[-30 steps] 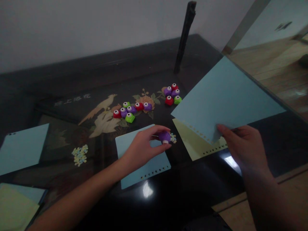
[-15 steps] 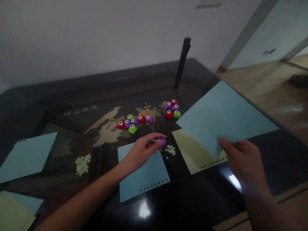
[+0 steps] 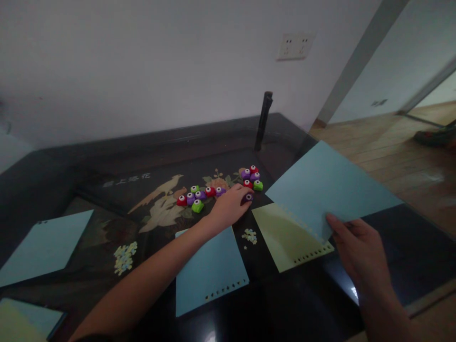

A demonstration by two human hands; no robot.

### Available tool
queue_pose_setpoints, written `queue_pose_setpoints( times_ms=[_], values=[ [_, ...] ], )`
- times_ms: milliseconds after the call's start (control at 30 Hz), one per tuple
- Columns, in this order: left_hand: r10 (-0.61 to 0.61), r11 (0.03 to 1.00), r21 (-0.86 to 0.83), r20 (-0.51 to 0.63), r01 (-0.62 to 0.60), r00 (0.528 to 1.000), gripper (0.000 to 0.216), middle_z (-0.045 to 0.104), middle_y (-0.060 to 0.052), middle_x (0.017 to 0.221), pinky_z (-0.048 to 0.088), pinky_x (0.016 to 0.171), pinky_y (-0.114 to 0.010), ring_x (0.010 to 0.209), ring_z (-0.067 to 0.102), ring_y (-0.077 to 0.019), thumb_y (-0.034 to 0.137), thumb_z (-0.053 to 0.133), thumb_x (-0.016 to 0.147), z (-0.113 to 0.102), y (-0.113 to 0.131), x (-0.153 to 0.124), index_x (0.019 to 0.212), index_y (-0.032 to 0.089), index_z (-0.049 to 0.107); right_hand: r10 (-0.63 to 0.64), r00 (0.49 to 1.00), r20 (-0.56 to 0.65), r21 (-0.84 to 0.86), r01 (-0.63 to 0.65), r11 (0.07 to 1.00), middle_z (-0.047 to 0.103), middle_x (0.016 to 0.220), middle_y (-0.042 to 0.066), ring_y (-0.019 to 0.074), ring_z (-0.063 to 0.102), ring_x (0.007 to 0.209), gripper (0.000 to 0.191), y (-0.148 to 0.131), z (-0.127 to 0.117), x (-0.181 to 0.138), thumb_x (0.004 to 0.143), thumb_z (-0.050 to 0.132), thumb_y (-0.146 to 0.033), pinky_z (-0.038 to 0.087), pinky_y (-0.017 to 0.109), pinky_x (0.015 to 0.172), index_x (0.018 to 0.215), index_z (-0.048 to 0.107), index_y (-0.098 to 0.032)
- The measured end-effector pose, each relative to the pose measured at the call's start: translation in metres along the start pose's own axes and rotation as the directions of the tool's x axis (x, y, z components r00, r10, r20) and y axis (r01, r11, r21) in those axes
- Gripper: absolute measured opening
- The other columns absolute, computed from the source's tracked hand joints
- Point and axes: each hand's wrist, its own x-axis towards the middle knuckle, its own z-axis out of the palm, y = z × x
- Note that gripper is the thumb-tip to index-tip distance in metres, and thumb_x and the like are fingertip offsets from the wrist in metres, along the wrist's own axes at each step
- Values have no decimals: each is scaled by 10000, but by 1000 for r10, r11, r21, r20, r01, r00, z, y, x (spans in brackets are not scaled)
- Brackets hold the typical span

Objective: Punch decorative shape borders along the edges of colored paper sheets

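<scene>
My left hand (image 3: 230, 205) has its fingers closed around a small purple craft punch (image 3: 249, 196) with a white eye-like top, just in front of the right-hand group of punches. A light blue sheet of paper (image 3: 331, 183) is pinched along its lower edge by my right hand (image 3: 359, 242). That sheet is raised, tilted, and partly covers a pale green sheet (image 3: 281, 237) with a row of punched holes. Below my left forearm lies another blue sheet (image 3: 213, 270), also with holes along its near edge. A small pile of paper cut-outs (image 3: 250, 236) sits between these two sheets.
Several red, purple and green punches (image 3: 197, 205) stand mid-table, with a second group (image 3: 258, 185) to their right. A bigger cut-out pile (image 3: 125, 258) and more sheets (image 3: 46, 244) are at left. A black upright post (image 3: 263, 121) rises near the back wall.
My left hand has moved away from me with the purple punch, from beside the small cut-out pile to the punch group. My right hand still holds the blue sheet. The view has tilted up.
</scene>
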Motion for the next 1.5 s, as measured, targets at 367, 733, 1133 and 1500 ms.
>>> queue_pose_setpoints(
  times_ms=[367,733,1133,1500],
  values=[
    [-2,996,93,-25,5,1000,237,647,-89,1104,517,895,-380,1012,639,-250,160,576,858,20,-13,26,1094,174,596,62,987,146,23,-66,998,747,727,34,188,686,589,241,7,-3,2,699,784,-397,564,293,535,837,721,-209],
    [2,998,63,-192,11,981,248,587,-119,1180,494,909,-419,1025,612,-266,192,592,875,2,-8,25,1121,161,612,63,975,211,52,-76,996,765,832,49,198,696,685,282,5,2,1,681,800,-405,565,314,621,887,740,-223],
    [18,862,-504,-63,-47,998,351,619,22,755,523,727,-290,714,613,-133,101,616,813,-27,12,8,1156,171,590,252,835,489,-155,-201,967,757,812,66,183,674,636,363,3,3,-1,697,774,-452,532,298,567,925,727,-174],
    [-94,842,-520,123,145,988,217,659,12,644,516,646,-273,610,659,-143,126,583,819,2,7,8,1025,137,650,145,971,191,-53,-137,989,633,624,-28,113,544,485,432,-6,-1,9,603,819,-363,409,226,450,980,681,-204]
  ],
)
